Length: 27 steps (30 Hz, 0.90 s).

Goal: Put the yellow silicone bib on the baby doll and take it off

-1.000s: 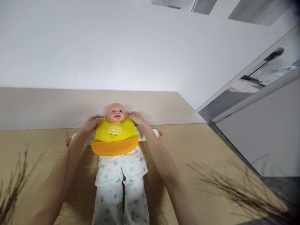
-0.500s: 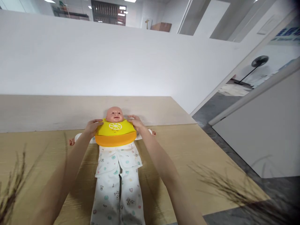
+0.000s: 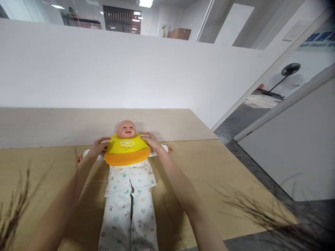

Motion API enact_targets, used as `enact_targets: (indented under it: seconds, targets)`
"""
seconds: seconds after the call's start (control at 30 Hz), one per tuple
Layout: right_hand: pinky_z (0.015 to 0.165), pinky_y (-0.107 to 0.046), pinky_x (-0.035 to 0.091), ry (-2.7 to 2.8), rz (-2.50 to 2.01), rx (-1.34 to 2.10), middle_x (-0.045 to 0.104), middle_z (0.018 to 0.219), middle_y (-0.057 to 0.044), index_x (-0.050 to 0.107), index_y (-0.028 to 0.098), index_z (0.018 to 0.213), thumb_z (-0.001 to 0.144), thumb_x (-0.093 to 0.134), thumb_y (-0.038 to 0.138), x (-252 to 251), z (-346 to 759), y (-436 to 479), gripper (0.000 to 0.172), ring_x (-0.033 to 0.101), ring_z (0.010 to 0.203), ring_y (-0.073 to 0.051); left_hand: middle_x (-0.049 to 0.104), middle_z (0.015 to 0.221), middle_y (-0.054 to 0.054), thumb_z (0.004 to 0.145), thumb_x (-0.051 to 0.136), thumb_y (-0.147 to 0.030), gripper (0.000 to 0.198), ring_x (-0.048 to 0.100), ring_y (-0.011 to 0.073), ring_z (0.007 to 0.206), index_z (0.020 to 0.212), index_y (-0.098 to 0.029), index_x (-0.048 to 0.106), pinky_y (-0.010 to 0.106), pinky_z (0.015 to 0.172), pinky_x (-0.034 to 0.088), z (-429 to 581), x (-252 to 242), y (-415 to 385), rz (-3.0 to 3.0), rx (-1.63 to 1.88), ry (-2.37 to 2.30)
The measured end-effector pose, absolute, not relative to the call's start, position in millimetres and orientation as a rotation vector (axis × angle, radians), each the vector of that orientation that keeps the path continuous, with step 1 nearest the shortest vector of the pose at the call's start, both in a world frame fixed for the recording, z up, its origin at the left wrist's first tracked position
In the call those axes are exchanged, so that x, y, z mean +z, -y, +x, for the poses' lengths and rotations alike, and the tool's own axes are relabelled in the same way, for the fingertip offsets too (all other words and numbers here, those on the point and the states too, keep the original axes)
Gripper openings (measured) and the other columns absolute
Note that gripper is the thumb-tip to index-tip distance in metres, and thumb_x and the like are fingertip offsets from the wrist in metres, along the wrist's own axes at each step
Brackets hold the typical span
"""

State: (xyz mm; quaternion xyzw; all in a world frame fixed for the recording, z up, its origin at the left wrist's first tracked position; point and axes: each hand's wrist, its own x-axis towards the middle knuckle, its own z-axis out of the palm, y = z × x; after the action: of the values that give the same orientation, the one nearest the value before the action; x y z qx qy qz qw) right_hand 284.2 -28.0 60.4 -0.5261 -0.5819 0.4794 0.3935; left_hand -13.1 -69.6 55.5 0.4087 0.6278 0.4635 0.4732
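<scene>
A baby doll (image 3: 126, 129) lies on its back, dressed in a white printed top and trousers (image 3: 142, 205). Over its chest lies a yellow bib (image 3: 128, 148) with a lemon-slice print and an orange catch pocket along the bottom. My left hand (image 3: 98, 147) is at the bib's upper left edge, thumb and fingers apart. On the other side, my right hand (image 3: 152, 141) has its thumb on the bib's upper right edge and its fingers around that edge. The doll's arms stretch out sideways, partly behind my wrists.
The doll lies on a wooden table (image 3: 209, 181) with a paler raised strip (image 3: 52, 127) along the back. Behind stands a white partition wall (image 3: 104, 69). To the right are a white door panel (image 3: 293, 146) and a black standing fan (image 3: 290, 69).
My left hand has drawn slightly outward and down from the bib's edge. My right hand's fingers have come down closer to the bib. The view has shifted a little.
</scene>
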Motion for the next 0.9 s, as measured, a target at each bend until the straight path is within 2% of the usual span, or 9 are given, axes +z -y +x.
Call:
enact_targets:
  seconds: [0.1, 0.2, 0.37, 0.47, 0.53, 0.63, 0.73, 0.8, 0.9]
  targets:
    - [0.071, -0.02, 0.05, 1.327, -1.313, 1.387, 0.069, 0.102, -0.004, 0.052, 0.015, 0.133, 0.09, 0.063, 0.015, 52, 289, 29, 0.044, 0.066, 0.085, -0.012, 0.069, 0.073, 0.001, 0.054, 0.084, -0.038, 0.042, 0.061, 0.0177, 0.07, 0.09, -0.018, 0.075, 0.026, 0.062, 0.044, -12, 50, 72, 1.046, 1.177, -1.565]
    - [0.072, -0.021, 0.052, 1.25, -1.311, 1.413, 0.068, 0.095, -0.001, 0.052, 0.019, 0.128, 0.086, 0.06, 0.01, 45, 285, 28, 0.043, 0.066, 0.079, -0.012, 0.069, 0.076, 0.002, 0.055, 0.085, -0.037, 0.035, 0.06, 0.0171, 0.077, 0.081, -0.017, 0.072, 0.026, 0.067, 0.044, -6, 44, 66, 1.036, 1.281, -1.552]
    - [0.075, -0.026, 0.054, 1.182, -1.277, 1.382, 0.068, 0.093, -0.002, 0.055, 0.022, 0.117, 0.082, 0.06, 0.011, 35, 277, 19, 0.037, 0.067, 0.08, -0.016, 0.069, 0.075, 0.002, 0.062, 0.083, -0.041, 0.034, 0.059, 0.0169, 0.079, 0.081, -0.017, 0.067, 0.028, 0.074, 0.047, 3, 41, 57, 0.974, 1.409, -1.561]
    - [0.075, -0.026, 0.053, 1.201, -1.329, 1.361, 0.067, 0.091, -0.002, 0.055, 0.021, 0.12, 0.082, 0.061, 0.014, 27, 280, 17, 0.039, 0.066, 0.079, -0.016, 0.066, 0.072, 0.002, 0.064, 0.079, -0.041, 0.032, 0.059, 0.0172, 0.075, 0.083, -0.017, 0.068, 0.028, 0.069, 0.046, 7, 41, 66, 0.954, 1.429, -1.58]
    - [0.076, -0.027, 0.053, 1.231, -1.398, 1.288, 0.067, 0.094, -0.002, 0.054, 0.019, 0.124, 0.084, 0.061, 0.019, 20, 288, 21, 0.041, 0.065, 0.081, -0.016, 0.069, 0.079, 0.004, 0.067, 0.076, -0.04, 0.033, 0.062, 0.0189, 0.08, 0.089, -0.017, 0.07, 0.029, 0.071, 0.048, 10, 42, 80, 0.96, 1.444, -1.583]
    - [0.085, -0.029, 0.054, 1.327, -1.428, 1.073, 0.067, 0.113, -0.009, 0.055, 0.017, 0.128, 0.089, 0.06, 0.032, 11, 305, 42, 0.042, 0.066, 0.093, -0.018, 0.072, 0.104, 0.007, 0.072, 0.073, -0.04, 0.035, 0.065, 0.0238, 0.102, 0.102, -0.02, 0.071, 0.031, 0.085, 0.051, 13, 41, 112, 1.023, 1.493, -1.612]
    - [0.096, -0.036, 0.053, 1.537, -1.327, 0.765, 0.062, 0.134, -0.016, 0.057, 0.016, 0.132, 0.096, 0.053, 0.043, 6, 320, 80, 0.045, 0.063, 0.114, -0.024, 0.066, 0.13, 0.009, 0.08, 0.071, -0.04, 0.035, 0.057, 0.0305, 0.127, 0.112, -0.025, 0.072, 0.038, 0.1, 0.05, 15, 35, 147, 1.38, 1.528, -1.706]
    - [0.109, -0.043, 0.048, 1.73, -1.241, 0.532, 0.056, 0.143, -0.017, 0.057, 0.017, 0.138, 0.099, 0.049, 0.044, 6, 325, 108, 0.047, 0.055, 0.132, -0.028, 0.058, 0.142, 0.012, 0.083, 0.072, -0.042, 0.035, 0.051, 0.0341, 0.136, 0.115, -0.026, 0.073, 0.045, 0.111, 0.044, 14, 29, 165, 1.739, 1.503, -1.766]
    - [0.123, -0.049, 0.034, 2.05, -1.159, 0.218, 0.045, 0.157, -0.015, 0.058, 0.021, 0.144, 0.103, 0.049, 0.042, 14, 318, 140, 0.047, 0.038, 0.15, -0.03, 0.055, 0.143, 0.013, 0.088, 0.072, -0.043, 0.027, 0.049, 0.0352, 0.137, 0.109, -0.027, 0.075, 0.052, 0.117, 0.039, 13, 25, 174, 2.198, 1.358, -1.794]
